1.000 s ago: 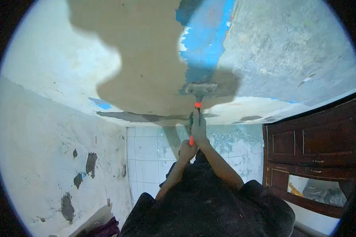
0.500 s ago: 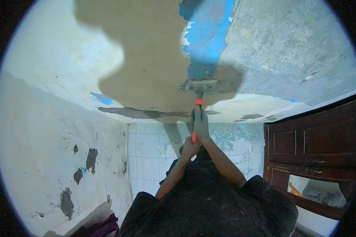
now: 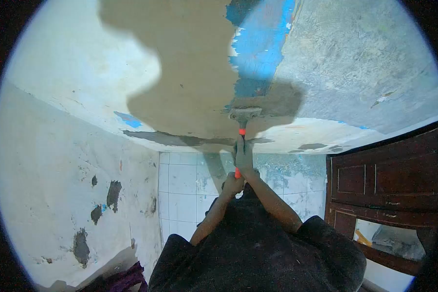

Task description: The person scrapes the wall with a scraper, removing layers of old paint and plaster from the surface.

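Both my hands are closed around a long-handled scraper (image 3: 242, 132) with red parts on its handle. My right hand (image 3: 245, 158) grips the upper part of the handle. Lower down, my left hand (image 3: 233, 184) is wrapped around its end. The wide blade is at the wall (image 3: 190, 92), just below a strip of exposed blue paint (image 3: 260, 53). Whether the blade's edge touches the wall is hard to tell. Right of the strip the surface is rough and grey; to its left it is smooth and pale, under a shadow.
Dark wooden cabinets (image 3: 384, 177) stand at the right. A side wall (image 3: 48, 180) with chipped grey patches runs along the left. Pale floor tiles (image 3: 182, 199) with whitish and bluish residue lie below. A purple cloth (image 3: 126, 278) shows at the bottom left.
The scraper blade has moved down the wall and slightly left, below the blue strip. Both hands have come down with it, still gripping the handle. The view has shifted slightly.
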`<state>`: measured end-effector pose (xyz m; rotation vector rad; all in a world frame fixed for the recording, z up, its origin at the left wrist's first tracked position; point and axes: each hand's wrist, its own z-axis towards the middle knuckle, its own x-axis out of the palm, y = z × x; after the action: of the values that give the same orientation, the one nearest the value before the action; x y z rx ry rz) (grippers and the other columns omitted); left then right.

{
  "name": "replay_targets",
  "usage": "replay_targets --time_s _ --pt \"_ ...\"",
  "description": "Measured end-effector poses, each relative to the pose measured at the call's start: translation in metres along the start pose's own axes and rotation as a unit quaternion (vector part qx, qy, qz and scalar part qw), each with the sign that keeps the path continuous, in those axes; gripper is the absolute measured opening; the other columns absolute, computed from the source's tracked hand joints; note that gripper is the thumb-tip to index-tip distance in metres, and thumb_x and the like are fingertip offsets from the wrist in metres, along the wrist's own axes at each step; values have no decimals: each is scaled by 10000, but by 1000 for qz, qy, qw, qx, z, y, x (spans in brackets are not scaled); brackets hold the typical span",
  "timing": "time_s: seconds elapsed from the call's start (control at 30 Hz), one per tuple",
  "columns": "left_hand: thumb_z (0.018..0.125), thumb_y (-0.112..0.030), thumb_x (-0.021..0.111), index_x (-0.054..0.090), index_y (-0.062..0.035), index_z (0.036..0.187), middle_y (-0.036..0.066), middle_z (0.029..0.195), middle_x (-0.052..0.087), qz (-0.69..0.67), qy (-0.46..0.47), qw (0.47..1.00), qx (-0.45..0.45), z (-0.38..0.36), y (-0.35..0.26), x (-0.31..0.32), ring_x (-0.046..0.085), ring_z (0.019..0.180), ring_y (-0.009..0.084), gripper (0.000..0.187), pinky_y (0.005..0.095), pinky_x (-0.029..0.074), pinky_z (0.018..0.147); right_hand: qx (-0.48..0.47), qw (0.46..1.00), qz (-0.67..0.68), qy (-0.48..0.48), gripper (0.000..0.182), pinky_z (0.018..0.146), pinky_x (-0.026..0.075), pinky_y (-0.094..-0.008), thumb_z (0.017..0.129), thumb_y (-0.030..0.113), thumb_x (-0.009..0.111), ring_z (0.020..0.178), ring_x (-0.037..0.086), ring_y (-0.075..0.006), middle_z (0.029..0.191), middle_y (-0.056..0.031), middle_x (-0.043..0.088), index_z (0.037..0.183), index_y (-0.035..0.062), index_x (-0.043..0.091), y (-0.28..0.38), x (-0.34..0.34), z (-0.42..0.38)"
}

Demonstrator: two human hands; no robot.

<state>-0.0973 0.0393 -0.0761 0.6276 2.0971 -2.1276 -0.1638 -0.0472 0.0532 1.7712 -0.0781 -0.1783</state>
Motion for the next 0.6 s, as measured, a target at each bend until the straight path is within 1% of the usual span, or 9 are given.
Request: replay_targets --time_s 0.03,0.07,0.13,0.23,0.27,0.37,0.43,0.53,0.6 --pt "806 -212 550 516 -3 709 92 507 504 -114 -13 985 -126 -2 -25 -8 503 443 187 233 361 380 425 12 1000 13 -15 398 479 366 -279 940 406 369 508 428 -103 583 -10 445 805 63 521 -3 6 1" --pt "810 -227 554 516 -7 700 76 500 499 -159 -27 965 -204 -5 -47 -15 492 422 173 249 344 370 404 2 998 54 -22 366 382 297 -256 939 393 381 407 359 -84 524 16 395 743 97 468 -2 8 1" --pt "806 -264 571 513 -34 658 30 489 489 -118 -33 952 -281 -4 -110 -39 459 376 128 280 292 328 358 -9 995 95 -26 359 284 229 -233 937 380 392 305 290 -66 465 42 346 680 130 415 -1 6 -1" --pt "802 -267 573 505 -49 626 28 481 488 -121 3 949 -290 -2 -102 -48 466 394 122 288 288 331 366 57 993 99 -23 363 299 236 -223 935 392 390 324 305 -62 469 47 344 682 132 413 -12 8 1" --pt "805 -254 570 494 -57 604 20 484 486 -151 -49 956 -248 -5 -101 -49 466 406 111 291 283 330 371 37 997 62 -28 360 308 240 -221 936 387 388 333 313 -62 473 47 346 684 131 414 -21 10 6" --pt "805 -242 566 497 -51 595 13 488 489 -268 24 930 -253 4 -39 -31 469 417 106 292 285 337 380 8 999 27 -34 355 321 245 -220 938 376 386 346 322 -60 480 47 349 687 128 416 -25 12 11" --pt "810 -231 557 509 -43 606 12 492 497 -277 -20 923 -267 4 -46 -34 473 425 102 281 290 345 389 -4 999 28 -34 350 329 247 -221 940 366 386 355 325 -57 485 48 349 687 125 417 -23 14 6" --pt "803 -220 553 528 -20 626 40 493 509 -93 -45 994 -45 17 -60 -41 489 434 128 267 309 368 405 -16 999 29 -41 345 336 248 -221 941 355 385 364 327 -55 490 48 350 688 123 418 -2 13 9" --pt "791 -212 552 535 6 646 64 486 507 -187 -39 975 -116 33 -71 -43 498 437 157 262 321 383 420 -63 996 66 -23 341 344 248 -224 944 349 381 375 326 -51 498 51 350 695 120 423 49 10 12"
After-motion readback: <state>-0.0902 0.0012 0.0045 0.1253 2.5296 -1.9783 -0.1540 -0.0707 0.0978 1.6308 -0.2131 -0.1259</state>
